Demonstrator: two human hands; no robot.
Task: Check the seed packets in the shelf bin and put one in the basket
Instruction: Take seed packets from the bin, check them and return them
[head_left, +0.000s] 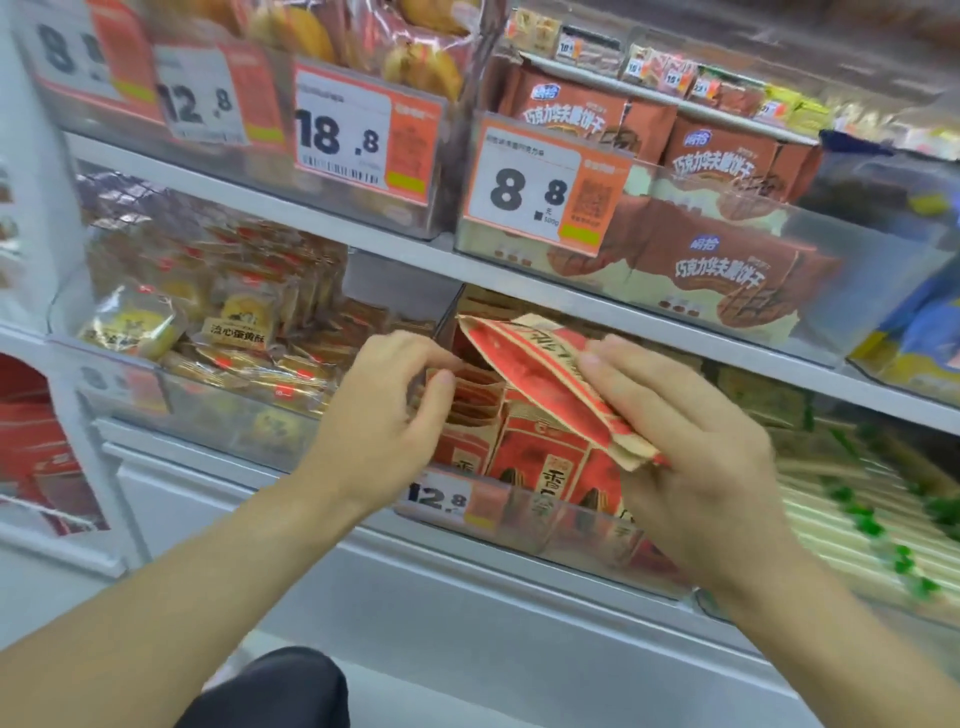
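Standing beside the person, I am looking at a shop shelf, and everything here is placed against the clear seed packet bin (524, 525) in the middle row. Far to the left of that bin, a second clear bin (208, 395) is holding small yellow-and-brown pastry packs (244, 317). Just left of the seed bin's front, the left hand (384, 410) is reaching in over the rim; its fingers (439, 387) are curling and the thumb and forefinger are pinching at the tops of the standing red-and-tan seed packets (519, 441) inside. A price tag (441, 501) reading 12.8 is sitting on the bin's front wall, below that hand. Above the bin's right half, the right hand (691, 441) is holding one lifted seed packet (545, 379) clear of the rest, tilted with its upper end pointing up and left; the thumb is pressing on the packet's top face while the other fingers are wrapping beneath, close together. On the shelf above the bin, brown biscuit bags (717, 265) are lying behind an 8.8 tag (540, 192). To the right of the bin, green-and-white packs (872, 504) are lying blurred.
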